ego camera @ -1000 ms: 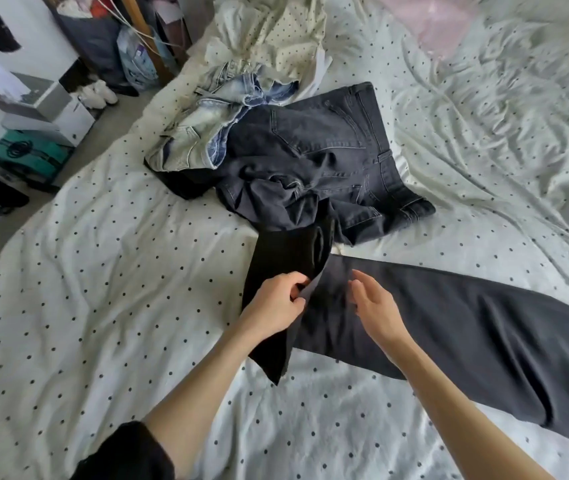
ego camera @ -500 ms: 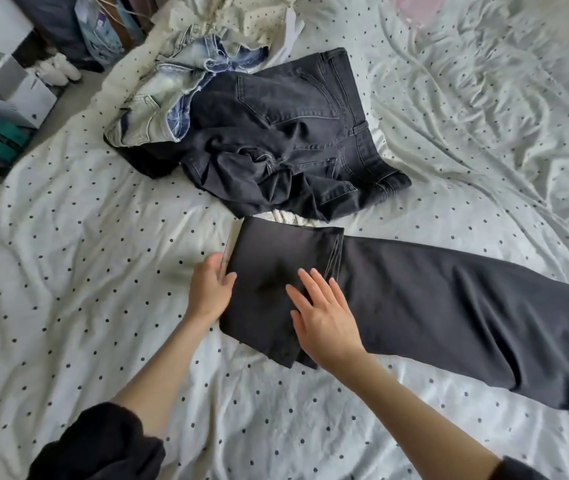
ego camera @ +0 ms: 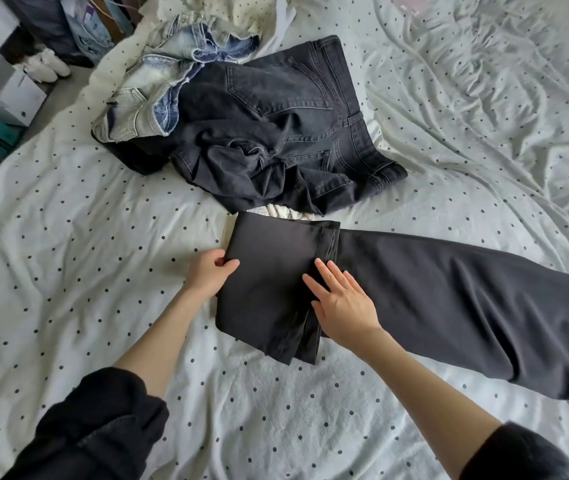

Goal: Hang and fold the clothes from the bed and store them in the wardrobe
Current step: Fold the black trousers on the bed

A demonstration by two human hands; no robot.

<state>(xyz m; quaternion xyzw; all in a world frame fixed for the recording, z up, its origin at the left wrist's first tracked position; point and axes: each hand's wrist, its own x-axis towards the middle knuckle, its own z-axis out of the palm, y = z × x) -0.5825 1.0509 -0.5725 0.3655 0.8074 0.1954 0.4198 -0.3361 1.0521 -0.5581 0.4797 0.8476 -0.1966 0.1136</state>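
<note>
First fold now laid flat on the black trousers; left hand pinched the fold edge, right hand pressed flat, fingers spread (further folds remained).

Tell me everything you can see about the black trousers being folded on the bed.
The black trousers are smooth, matte, plain dark fabric, lying flat across the dotted bedsheet and running off frame to the right. Their left end is folded over into a neat rectangular flap with a hem edge showing. The left hand grips the flap's left edge; the right hand presses flat on it. Its far edge lies close to the dark jeans.
</note>
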